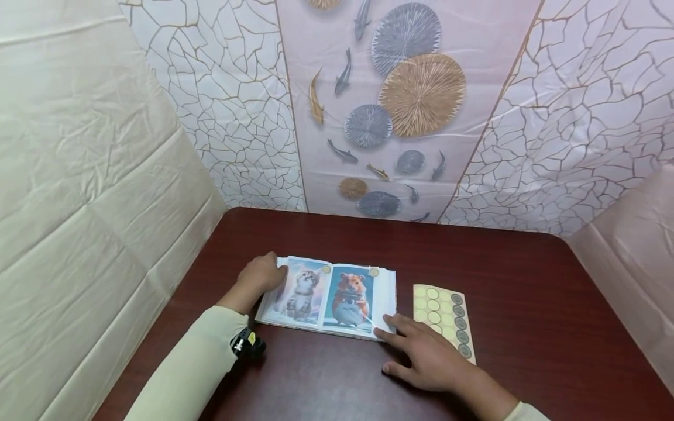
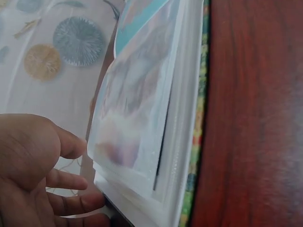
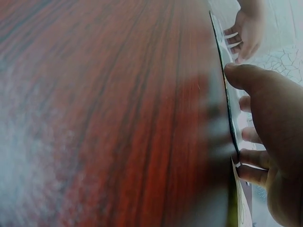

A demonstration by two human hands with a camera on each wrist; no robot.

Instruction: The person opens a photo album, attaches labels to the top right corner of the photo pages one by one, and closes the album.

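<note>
An open photo album (image 1: 325,327) lies on the table, with a kitten picture (image 1: 301,295) on its left page and a hamster picture (image 1: 350,299) on its right page. A small round sticker (image 1: 326,269) sits at the kitten picture's upper right corner; another round sticker (image 1: 374,272) marks the hamster picture's. My left hand (image 1: 261,273) holds the album's left edge at the far corner, thumb at the page edges and the other fingers beside them. With fingers spread, my right hand (image 1: 429,354) rests at the near right corner, fingertips touching the album. Its palm partly covers a sheet of round stickers (image 1: 444,313).
The dark red wooden table (image 1: 326,374) reaches back to a patterned cloth (image 1: 368,117). Pale cloth (image 1: 79,175) hangs on the left side. A black device (image 1: 247,344) is strapped at the left wrist.
</note>
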